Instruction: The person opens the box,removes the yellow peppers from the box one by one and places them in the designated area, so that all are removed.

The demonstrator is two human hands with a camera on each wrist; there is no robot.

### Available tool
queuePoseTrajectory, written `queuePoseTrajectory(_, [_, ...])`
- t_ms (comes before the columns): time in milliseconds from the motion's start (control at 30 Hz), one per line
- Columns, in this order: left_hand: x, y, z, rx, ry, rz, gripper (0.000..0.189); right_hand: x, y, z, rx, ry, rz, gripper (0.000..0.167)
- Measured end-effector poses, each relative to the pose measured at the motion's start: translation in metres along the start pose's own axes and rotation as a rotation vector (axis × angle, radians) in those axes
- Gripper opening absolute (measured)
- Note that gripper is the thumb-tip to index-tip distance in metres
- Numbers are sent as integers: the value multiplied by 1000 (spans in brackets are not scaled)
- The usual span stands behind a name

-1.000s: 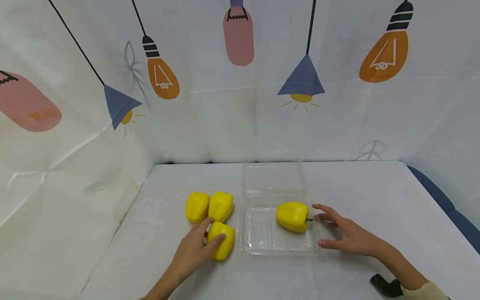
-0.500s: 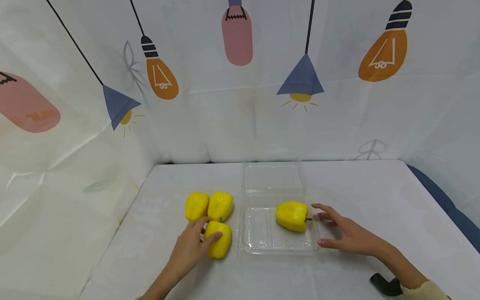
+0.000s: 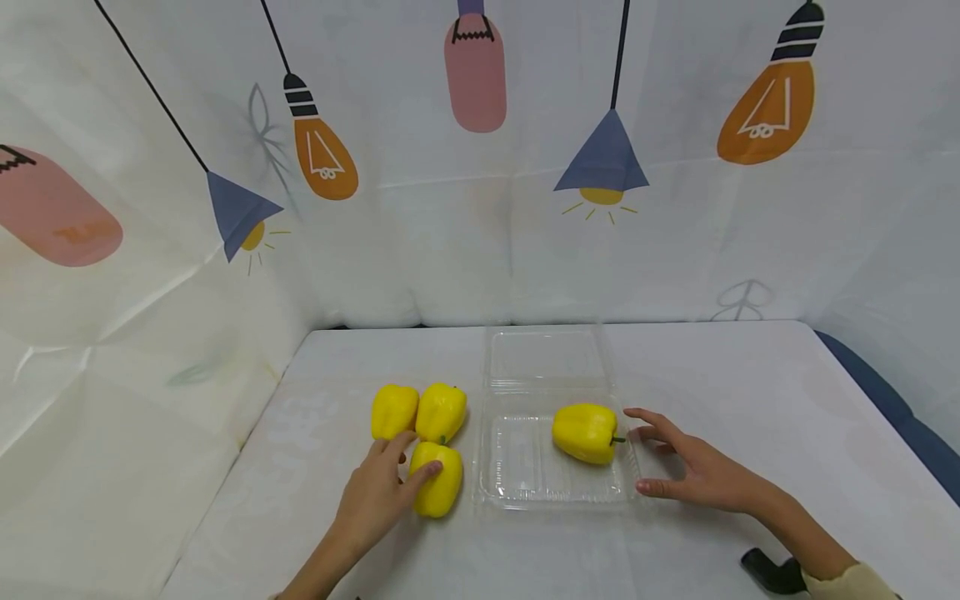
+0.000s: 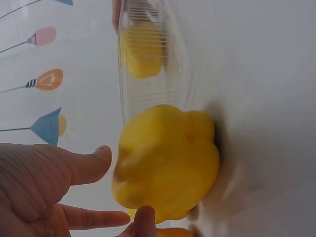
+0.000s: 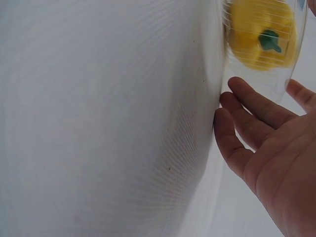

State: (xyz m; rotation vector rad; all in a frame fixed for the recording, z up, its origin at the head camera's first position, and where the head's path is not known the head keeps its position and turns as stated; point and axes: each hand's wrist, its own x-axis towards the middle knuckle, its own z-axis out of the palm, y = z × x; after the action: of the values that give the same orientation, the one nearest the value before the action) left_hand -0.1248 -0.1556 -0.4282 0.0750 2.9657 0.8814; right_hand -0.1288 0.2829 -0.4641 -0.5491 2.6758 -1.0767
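Note:
In the head view, my left hand is beside the nearest yellow bell pepper, thumb and fingers spread about it. The left wrist view shows a gap between the thumb and this bell pepper, with a fingertip right at its lower side. A clear plastic clamshell container lies with its lid folded back, one yellow bell pepper on its side inside, green stem to the right. My right hand is at the container's right edge, fingers loosely extended, as the right wrist view also shows.
Two more yellow bell peppers sit close together behind the nearest one, left of the container. A black curved object lies by the right forearm. The white table ends at a printed white curtain.
The nearest bell pepper shifted slightly left and back with my left hand, then stayed put as the hand drew a little left. The right hand has not moved.

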Motion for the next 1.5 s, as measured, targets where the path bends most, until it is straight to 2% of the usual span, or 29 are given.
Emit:
queuePoseTrajectory(267, [1,5,-5,12,44,32,66,0,1,1,-9,5,7,89])
queuePoseTrajectory(633, [2,22,-5,1,96,129,59,-1,1,1,-22,12,-4,89])
queuePoseTrajectory(833, [6,32,-2,-21,90,203,59,-1,2,2,-32,19,-11,89])
queuePoseTrajectory(1000, [11,38,2,-39,71,239,60,-1,3,3,-28,16,-7,88])
queuePoseTrajectory(1367, [17,49,8,-16,81,348,56,0,3,3,-27,17,-14,88])
queuePoseTrajectory(1500, [21,55,9,-8,64,380,57,0,3,3,-27,19,-14,88])
